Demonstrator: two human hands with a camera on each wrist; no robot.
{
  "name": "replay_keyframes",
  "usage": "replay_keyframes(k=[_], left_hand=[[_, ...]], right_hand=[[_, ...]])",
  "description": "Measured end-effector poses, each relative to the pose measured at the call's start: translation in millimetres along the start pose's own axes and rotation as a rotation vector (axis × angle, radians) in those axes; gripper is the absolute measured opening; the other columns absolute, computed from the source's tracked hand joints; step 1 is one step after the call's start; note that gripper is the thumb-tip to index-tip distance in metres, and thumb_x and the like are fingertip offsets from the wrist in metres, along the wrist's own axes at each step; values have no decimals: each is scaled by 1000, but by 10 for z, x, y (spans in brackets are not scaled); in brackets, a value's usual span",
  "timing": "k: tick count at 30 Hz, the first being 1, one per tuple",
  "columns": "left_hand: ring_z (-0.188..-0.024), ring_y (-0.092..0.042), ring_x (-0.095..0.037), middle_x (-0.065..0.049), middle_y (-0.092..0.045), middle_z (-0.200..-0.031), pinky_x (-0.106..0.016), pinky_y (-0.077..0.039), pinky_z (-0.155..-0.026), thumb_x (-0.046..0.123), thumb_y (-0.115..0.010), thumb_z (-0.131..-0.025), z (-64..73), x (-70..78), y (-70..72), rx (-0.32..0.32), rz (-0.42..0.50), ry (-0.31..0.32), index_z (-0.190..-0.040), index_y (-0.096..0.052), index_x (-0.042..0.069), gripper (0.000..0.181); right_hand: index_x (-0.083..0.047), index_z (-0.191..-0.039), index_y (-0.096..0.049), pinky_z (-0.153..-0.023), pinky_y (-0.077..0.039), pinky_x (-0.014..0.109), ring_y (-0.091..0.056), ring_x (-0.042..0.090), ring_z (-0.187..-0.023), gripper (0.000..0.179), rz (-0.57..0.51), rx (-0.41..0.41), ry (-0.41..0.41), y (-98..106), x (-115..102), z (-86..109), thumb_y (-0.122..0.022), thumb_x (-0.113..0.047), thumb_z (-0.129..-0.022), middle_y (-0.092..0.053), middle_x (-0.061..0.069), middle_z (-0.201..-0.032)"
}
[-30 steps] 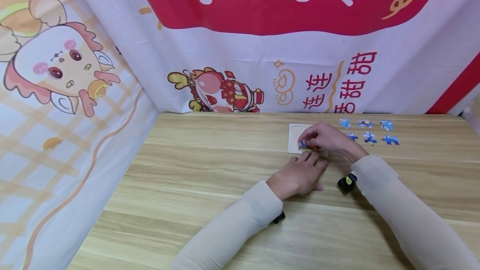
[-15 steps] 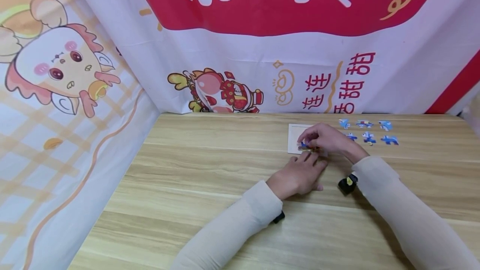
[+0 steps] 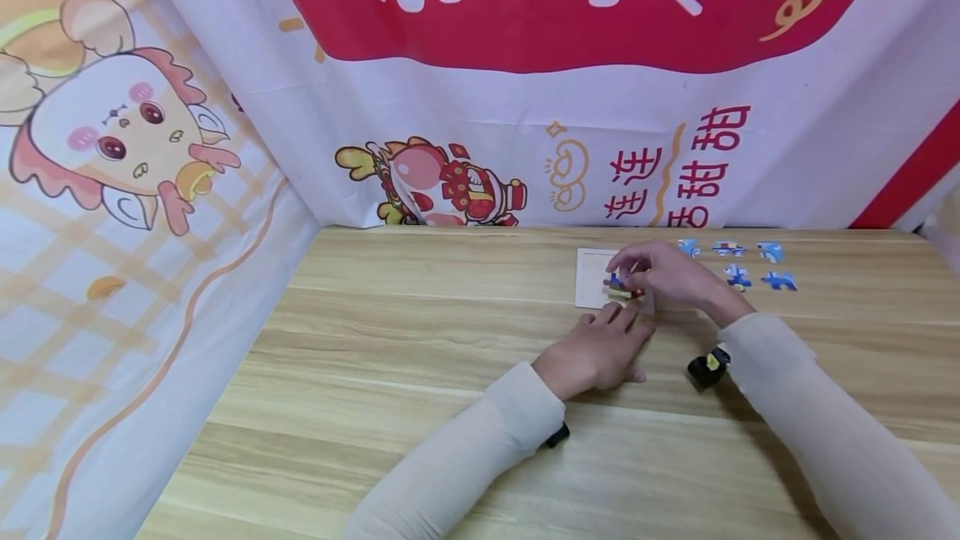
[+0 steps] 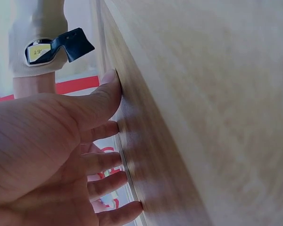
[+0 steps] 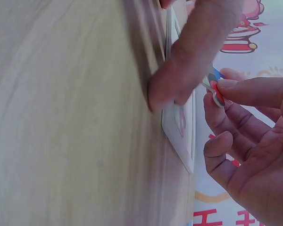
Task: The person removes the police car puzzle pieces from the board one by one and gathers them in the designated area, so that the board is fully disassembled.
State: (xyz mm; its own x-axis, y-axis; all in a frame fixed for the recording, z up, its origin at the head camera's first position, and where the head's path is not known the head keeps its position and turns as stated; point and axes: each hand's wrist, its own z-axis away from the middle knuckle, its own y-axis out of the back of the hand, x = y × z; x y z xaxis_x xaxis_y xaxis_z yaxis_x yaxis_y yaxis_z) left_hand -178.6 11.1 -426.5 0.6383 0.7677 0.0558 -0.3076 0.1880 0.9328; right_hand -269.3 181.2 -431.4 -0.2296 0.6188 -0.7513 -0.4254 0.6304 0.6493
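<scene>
A shallow white puzzle tray (image 3: 587, 286) lies near the far side of the table, partly hidden by both hands. My right hand (image 3: 670, 275) is over its right half and pinches a colourful jigsaw piece (image 5: 218, 93) between thumb and forefinger. In the right wrist view the piece shows red, green and blue, tilted and raised off the tray. My left hand (image 3: 602, 348) lies low at the tray's front edge, fingers spread and fingertips right at the rim. From the left wrist view, the left thumb (image 4: 108, 87) touches the tabletop.
Several loose blue jigsaw pieces (image 3: 738, 277) lie to the right of the tray, in two rows; the right forearm passes in front of them. A printed curtain (image 3: 450, 123) hangs along the table's far edge, another cloth (image 3: 112, 273) on the left.
My right hand has shifted slightly right with the jigsaw piece, uncovering more of the tray and covering a loose piece. The left hand stays at the tray's front edge.
</scene>
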Motion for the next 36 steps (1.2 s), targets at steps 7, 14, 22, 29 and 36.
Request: replay_keyframes(k=[7,14,22,29,36], left_hand=[[-161,-19,-19,0,-13,-178,-41,-37,-122,55,-55,-103,5,12,-10,4,-6,13,-167,-24,29,76],[-160,-21,-20,-1,-15,-177,-41,-38,-122,55,-55,-103,-15,28,-35,4,-28,27,-166,-26,29,74],[-161,-18,-20,-1,-11,-178,-40,-36,-123,57,-53,-103,-31,29,-51,-6,-24,39,-167,-23,30,76],[-160,-20,-19,-1,-14,-177,-40,-38,-122,56,-54,-103,6,35,-15,6,-24,35,-167,-26,30,75],[-161,-16,-18,1,-8,-178,-40,-35,-124,56,-50,-104,-54,38,-50,-34,-13,45,-168,-22,31,74]], right_hand=[[-6,-123,-74,-85,-51,34,-65,24,-96,26,-4,34,-35,89,64,96,-63,-3,-100,-73,11,-105],[-5,-123,-75,-85,-50,32,-65,22,-98,26,49,70,-31,207,171,228,-64,-6,-100,-75,10,-107],[-8,-128,-74,-87,-54,31,-66,24,-108,28,60,88,-81,386,290,448,-63,-11,-102,-73,15,-126],[-7,-127,-74,-83,-52,24,-64,14,-104,27,101,103,-119,530,480,639,-64,-13,-102,-72,16,-126],[-4,-126,-73,-78,-51,19,-59,13,-99,26,92,122,-179,641,709,805,-66,-11,-102,-70,18,-125]])
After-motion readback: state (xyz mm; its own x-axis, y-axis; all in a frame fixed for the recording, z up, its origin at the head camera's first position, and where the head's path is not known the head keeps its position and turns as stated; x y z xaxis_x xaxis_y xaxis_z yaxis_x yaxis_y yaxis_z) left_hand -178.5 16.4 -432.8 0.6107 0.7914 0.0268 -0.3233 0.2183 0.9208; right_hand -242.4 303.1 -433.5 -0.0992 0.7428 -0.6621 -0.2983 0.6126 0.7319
